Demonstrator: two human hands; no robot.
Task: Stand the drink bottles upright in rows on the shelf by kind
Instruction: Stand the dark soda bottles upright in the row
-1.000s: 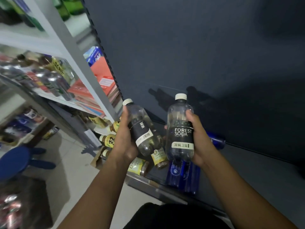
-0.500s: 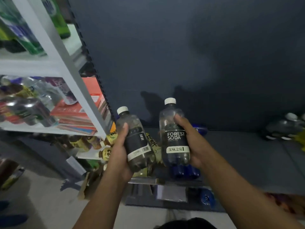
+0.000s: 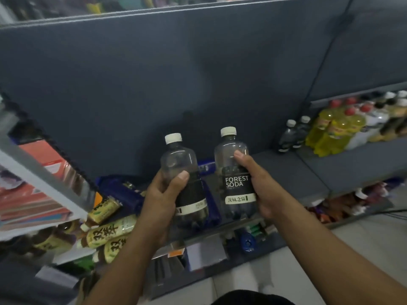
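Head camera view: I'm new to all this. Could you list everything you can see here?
Plain-side bottle: one, clear, black label, white cap, held upright on the left.
Forest Soda bottle: one, clear, black label, white cap, held upright on the right.
Dark bottles: two, white caps, standing on the shelf at right.
Yellow bottles: several, red caps, standing right of the dark ones.
Tea bottles: at least four, yellow-green labels, lying at lower left.
Blue bottles: count unclear, dark blue, lying behind the held pair.
Boxes: several, red and orange, far left.
Shelf: one, grey, middle.
Left hand: grips the plain-side bottle.
Right hand: grips the Forest Soda bottle.
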